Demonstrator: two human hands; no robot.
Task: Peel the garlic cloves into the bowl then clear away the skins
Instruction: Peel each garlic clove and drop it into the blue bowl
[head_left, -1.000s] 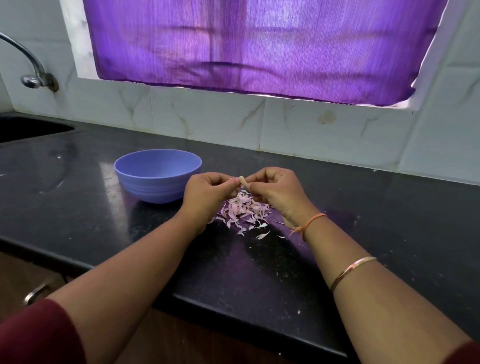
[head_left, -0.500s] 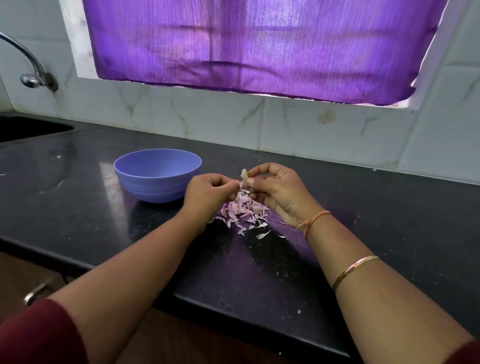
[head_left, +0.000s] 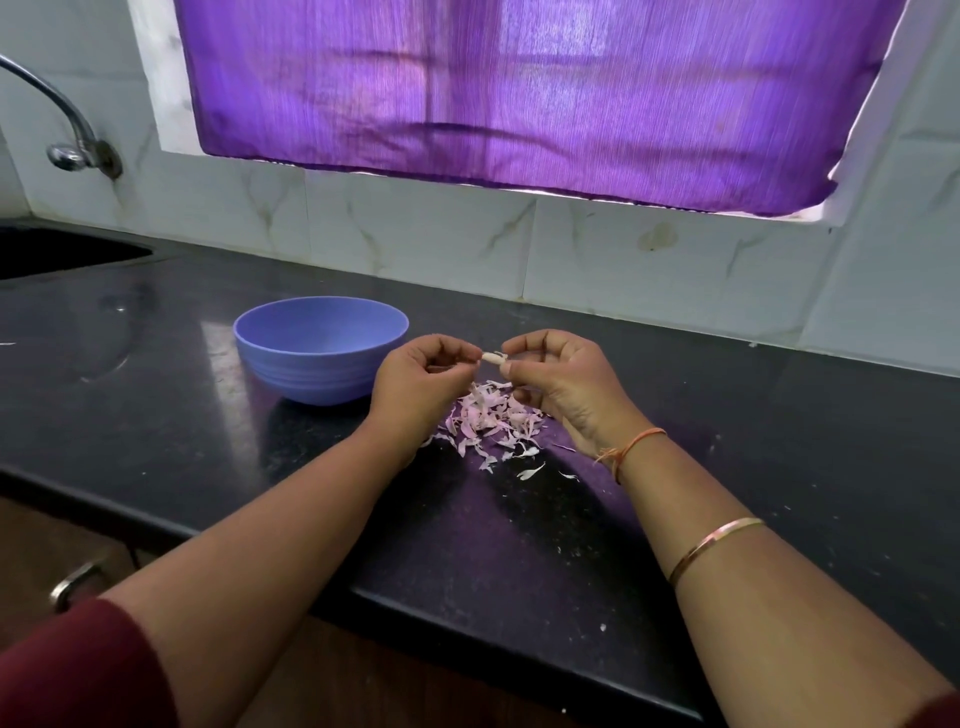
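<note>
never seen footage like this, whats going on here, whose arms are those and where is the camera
There is no machine here. The camera is worn on a person's head and looks forward and down, so the arms reaching in from the bottom are that person's own. The left hand and the right hand together pinch a small pale garlic clove between the fingertips, above a heap of pinkish garlic skins on the black counter. A blue bowl stands just to the left; what it holds cannot be seen. A purple curtain covers the window behind.

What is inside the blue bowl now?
The bowl shows only its bare far inner wall. Its near wall hides the bottom, so any peeled cloves there cannot be seen.
</note>
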